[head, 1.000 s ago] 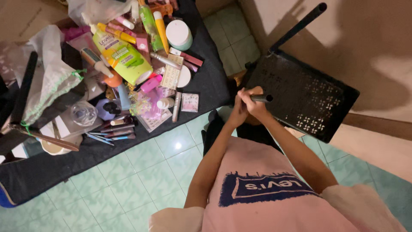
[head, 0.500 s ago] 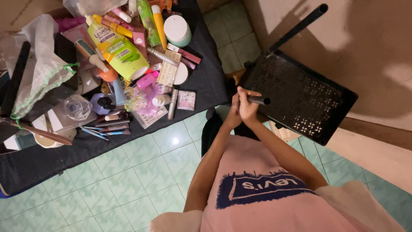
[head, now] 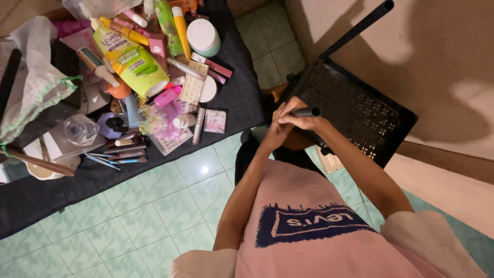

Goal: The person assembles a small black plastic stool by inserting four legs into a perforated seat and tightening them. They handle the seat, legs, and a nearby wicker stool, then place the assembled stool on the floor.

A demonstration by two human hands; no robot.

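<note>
Green floor tiles [head: 154,206] lie below two hands: right hand [head: 303,119] grasping one dark tube [head: 303,112], left hand [head: 278,131] touching it.

Cosmetics [head: 154,82] on mat [head: 242,98], left of chair [head: 360,108]

A black cloth [head: 103,177] is spread on the green tiled floor [head: 170,206] and crowded with a lime bottle [head: 131,59], a white-lidded jar [head: 202,37], brushes [head: 121,154] and a plastic bag [head: 36,82], while a black perforated chair [head: 360,110] is set against the wall.
</note>
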